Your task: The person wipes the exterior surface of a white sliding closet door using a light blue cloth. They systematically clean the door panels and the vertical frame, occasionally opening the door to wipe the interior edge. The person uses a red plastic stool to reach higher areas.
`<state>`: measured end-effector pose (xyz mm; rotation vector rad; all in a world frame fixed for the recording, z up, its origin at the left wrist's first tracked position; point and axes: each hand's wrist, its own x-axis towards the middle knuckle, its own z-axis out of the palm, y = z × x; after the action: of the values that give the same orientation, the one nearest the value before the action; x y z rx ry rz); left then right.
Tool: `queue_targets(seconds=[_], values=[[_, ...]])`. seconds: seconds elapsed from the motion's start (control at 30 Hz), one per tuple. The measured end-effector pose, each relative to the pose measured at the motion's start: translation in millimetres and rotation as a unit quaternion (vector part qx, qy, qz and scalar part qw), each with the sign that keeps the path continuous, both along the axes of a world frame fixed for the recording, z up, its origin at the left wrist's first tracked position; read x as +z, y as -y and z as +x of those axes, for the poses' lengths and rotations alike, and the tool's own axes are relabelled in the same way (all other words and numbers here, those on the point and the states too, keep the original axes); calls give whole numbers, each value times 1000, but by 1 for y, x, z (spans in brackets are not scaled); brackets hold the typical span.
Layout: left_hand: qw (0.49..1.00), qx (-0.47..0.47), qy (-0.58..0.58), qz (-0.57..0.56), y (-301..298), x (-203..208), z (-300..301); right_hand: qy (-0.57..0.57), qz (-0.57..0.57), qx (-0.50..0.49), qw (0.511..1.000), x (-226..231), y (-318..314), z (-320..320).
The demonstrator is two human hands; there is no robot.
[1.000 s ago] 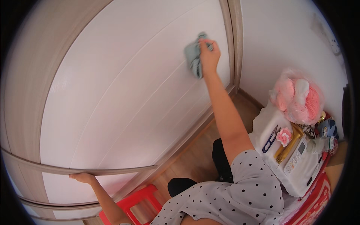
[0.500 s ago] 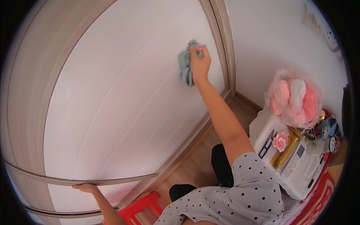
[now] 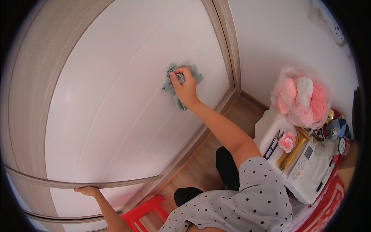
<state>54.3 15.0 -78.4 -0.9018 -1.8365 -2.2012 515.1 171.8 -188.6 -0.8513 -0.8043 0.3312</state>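
My right hand (image 3: 186,87) is closed on a crumpled grey-green cloth (image 3: 176,101) and presses it against the white panelled door (image 3: 116,104). Parts of the cloth spread out on both sides of my fingers. At the lower left, my left hand (image 3: 88,191) grips the wood-grain edge (image 3: 119,185) of the same door, with some of its fingers hidden.
A red plastic stool (image 3: 145,208) stands at the bottom. To the right, a white surface holds a bag of pink yarn (image 3: 303,98), thread snips (image 3: 272,145), a pink crocheted flower (image 3: 288,142), a remote control (image 3: 302,161) and a jar (image 3: 330,147). A white wall (image 3: 266,42) rises behind.
My right hand has moved the cloth left and down across the door panel, and the cloth is more spread out. My left hand stays at the door edge.
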Motion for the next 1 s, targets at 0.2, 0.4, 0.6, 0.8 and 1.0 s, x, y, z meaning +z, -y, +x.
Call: queue_targets(seconds=[0.2, 0.4, 0.6, 0.8, 1.0], values=[[999, 15, -36, 10, -3, -8, -37, -200, 25, 32, 979, 40, -10, 41], [998, 36, -49, 5, -5, -8, -37, -22, 32, -27, 999, 66, -23, 63], [1000, 13, -22, 13, -4, -5, -20, 32, 61, -23, 997, 82, -16, 45], [999, 14, -27, 13, 0, -1, -13, 254, 121, -82, 956, 94, -16, 24], [1000, 12, -14, 25, 0, -6, -18, 10, 22, -247, 969, 100, -80, 133]])
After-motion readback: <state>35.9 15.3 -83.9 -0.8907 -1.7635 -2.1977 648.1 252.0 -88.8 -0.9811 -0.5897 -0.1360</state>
